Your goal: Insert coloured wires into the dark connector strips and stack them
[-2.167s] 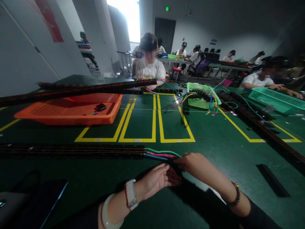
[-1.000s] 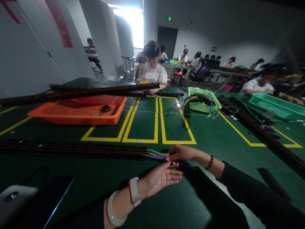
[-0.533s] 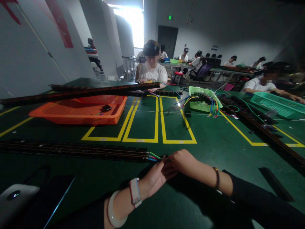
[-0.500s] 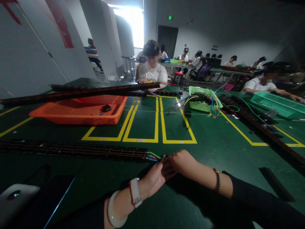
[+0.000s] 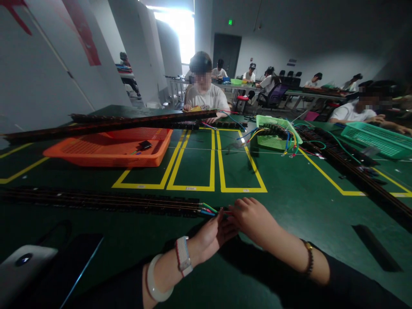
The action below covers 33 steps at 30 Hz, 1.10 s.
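Basically, both hands meet at the loose wire ends, a bit right of ctr on the green table [image 5: 299,214]. L hand [image 5: 212,236] is half-cupped, palm turned inward, thumb up by the wires; its grip is partly closed, but can't tell if it's actually pinching anything, as the fingertips are hidden. R hand [image 5: 254,221] comes in from the other side, knuckles up, fingers curled down w/ a reddish bit showing at the tips; exact hold of that grip is hidden too, so can't tell.

Wires in question: green wire [image 5: 209,207], red wire [image 5: 207,210] & blue wire [image 5: 207,212], all running out of the R end of a long black strip [image 5: 112,202] lying flat along the near L side of the table. Their far ends go out of sight btwn the hands.

L wrist has a woven watch band [image 5: 184,255] plus a white bangle [image 5: 154,279]; R wrist, a beaded bracelet [image 5: 309,259]. Beyond the strip: orange basket [image 5: 109,161] w/ a small black part [image 5: 145,145] inside, then yellow tape [image 5: 212,163] outlines. Farther R, a light-green basket [image 5: 267,142] w/ a wired black bundle [image 5: 273,130]. Dark flat piece [image 5: 376,248] lies alone, near R. Co-worker [image 5: 206,96] sits opp.
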Each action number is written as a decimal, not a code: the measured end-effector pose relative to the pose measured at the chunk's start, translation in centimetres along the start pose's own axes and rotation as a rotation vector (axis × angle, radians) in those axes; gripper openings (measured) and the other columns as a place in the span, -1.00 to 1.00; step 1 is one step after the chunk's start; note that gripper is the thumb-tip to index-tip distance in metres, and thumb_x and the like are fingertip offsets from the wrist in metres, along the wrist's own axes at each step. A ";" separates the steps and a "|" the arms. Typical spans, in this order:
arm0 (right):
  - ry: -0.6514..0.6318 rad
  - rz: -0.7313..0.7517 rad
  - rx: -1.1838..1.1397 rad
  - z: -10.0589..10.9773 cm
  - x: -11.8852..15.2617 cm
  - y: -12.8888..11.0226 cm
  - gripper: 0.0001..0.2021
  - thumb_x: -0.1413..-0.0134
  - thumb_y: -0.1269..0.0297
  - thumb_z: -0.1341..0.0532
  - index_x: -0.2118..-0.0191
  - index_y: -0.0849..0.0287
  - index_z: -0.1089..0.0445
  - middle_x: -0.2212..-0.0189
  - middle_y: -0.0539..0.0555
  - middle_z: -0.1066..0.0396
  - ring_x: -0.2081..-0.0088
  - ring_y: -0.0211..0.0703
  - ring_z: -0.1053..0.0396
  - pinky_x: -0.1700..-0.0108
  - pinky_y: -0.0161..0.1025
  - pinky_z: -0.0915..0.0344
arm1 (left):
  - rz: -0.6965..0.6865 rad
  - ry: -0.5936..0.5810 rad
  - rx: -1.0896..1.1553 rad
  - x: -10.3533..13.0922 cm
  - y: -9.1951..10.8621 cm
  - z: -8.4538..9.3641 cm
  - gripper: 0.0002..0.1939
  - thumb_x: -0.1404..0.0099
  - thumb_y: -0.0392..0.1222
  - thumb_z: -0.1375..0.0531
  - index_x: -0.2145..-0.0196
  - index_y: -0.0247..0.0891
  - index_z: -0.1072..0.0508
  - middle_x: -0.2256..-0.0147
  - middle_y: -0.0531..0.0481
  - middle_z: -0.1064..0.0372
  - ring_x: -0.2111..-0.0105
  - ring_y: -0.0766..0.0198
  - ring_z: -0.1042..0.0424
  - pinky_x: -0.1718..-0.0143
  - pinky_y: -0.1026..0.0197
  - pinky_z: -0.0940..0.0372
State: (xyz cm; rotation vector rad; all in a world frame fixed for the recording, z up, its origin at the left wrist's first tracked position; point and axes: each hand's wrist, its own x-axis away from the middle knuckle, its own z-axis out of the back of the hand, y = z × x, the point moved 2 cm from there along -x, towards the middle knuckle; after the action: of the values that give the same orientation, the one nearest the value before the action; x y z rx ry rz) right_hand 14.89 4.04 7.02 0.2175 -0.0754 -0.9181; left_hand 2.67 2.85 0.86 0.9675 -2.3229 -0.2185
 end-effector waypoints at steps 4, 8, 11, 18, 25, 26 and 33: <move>-0.141 -0.090 -0.031 0.6 0.7 1.3 -0.76 -0.08 0.13 -0.26 0.38 0.24 -0.49 0.44 0.16 -0.44 0.38 -0.06 -0.41 0.34 -0.20 -0.22 | 0.009 -0.080 -0.023 -0.2 -0.1 0.3 -0.64 -0.31 0.03 -0.07 0.25 -0.35 -0.44 0.32 -0.13 -0.47 0.23 0.20 -0.45 -0.03 0.09 -0.19; -0.219 -0.062 -0.074 -1.0 1.5 1.2 -0.92 -0.08 0.39 -0.24 0.35 0.26 -0.49 0.46 0.16 -0.48 0.44 -0.11 -0.44 0.42 -0.26 -0.20 | 0.001 -0.092 -0.020 -0.4 -0.1 0.4 -0.63 -0.29 0.06 -0.07 0.27 -0.34 -0.44 0.30 -0.13 -0.48 0.22 0.20 -0.45 -0.04 0.08 -0.17; -0.196 -0.075 -0.111 -1.8 1.6 1.5 -0.88 -0.10 0.49 -0.18 0.35 0.26 -0.48 0.46 0.15 -0.49 0.46 -0.14 -0.45 0.46 -0.29 -0.17 | 0.002 -0.082 -0.034 -0.3 -0.2 0.4 -0.61 -0.29 0.08 -0.07 0.30 -0.35 -0.43 0.28 -0.16 -0.47 0.21 0.20 -0.45 -0.08 0.07 -0.14; -0.206 -0.162 -0.375 -1.5 0.9 4.2 -0.78 -0.18 0.27 -0.14 0.43 0.19 -0.47 0.53 0.06 -0.45 0.49 -0.23 -0.38 0.49 -0.34 -0.07 | -0.033 -0.111 -0.103 -0.5 -0.2 0.7 -0.64 -0.32 0.01 -0.05 0.17 -0.37 -0.38 0.18 -0.24 -0.45 0.13 0.15 -0.44 -0.12 -0.01 -0.12; -0.090 -0.242 -0.490 -3.5 -1.4 6.6 -0.76 -0.22 0.20 -0.12 0.28 0.18 -0.50 0.38 0.09 -0.50 0.35 -0.20 -0.42 0.37 -0.34 -0.17 | -0.023 -0.122 -0.156 -0.3 0.0 0.4 -0.57 -0.33 0.06 -0.03 0.19 -0.42 -0.40 0.18 -0.30 -0.46 0.10 0.11 -0.44 -0.10 0.00 -0.14; -0.074 -0.247 -0.463 -3.8 -1.9 6.7 -0.75 -0.24 0.20 -0.10 0.26 0.19 -0.49 0.36 0.10 -0.50 0.33 -0.19 -0.43 0.34 -0.34 -0.18 | -0.022 -0.115 -0.157 -0.2 0.0 0.4 -0.58 -0.32 0.06 -0.03 0.20 -0.41 -0.40 0.20 -0.28 -0.47 0.13 0.12 -0.45 -0.08 0.01 -0.15; -0.043 -0.244 -0.261 -3.9 -3.1 6.4 -0.72 -0.28 0.18 -0.06 0.21 0.18 -0.47 0.34 0.11 -0.50 0.29 -0.17 -0.44 0.32 -0.33 -0.18 | -0.011 -0.104 -0.137 -0.2 0.1 0.4 -0.57 -0.33 0.07 -0.01 0.23 -0.39 -0.42 0.22 -0.25 -0.48 0.17 0.15 -0.46 -0.04 0.04 -0.19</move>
State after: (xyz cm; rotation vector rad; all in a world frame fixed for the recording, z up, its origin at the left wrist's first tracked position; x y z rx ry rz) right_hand 18.64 10.86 4.70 -0.0368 0.0329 -1.1650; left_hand 2.47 3.07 0.44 0.9207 -2.3611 -0.4361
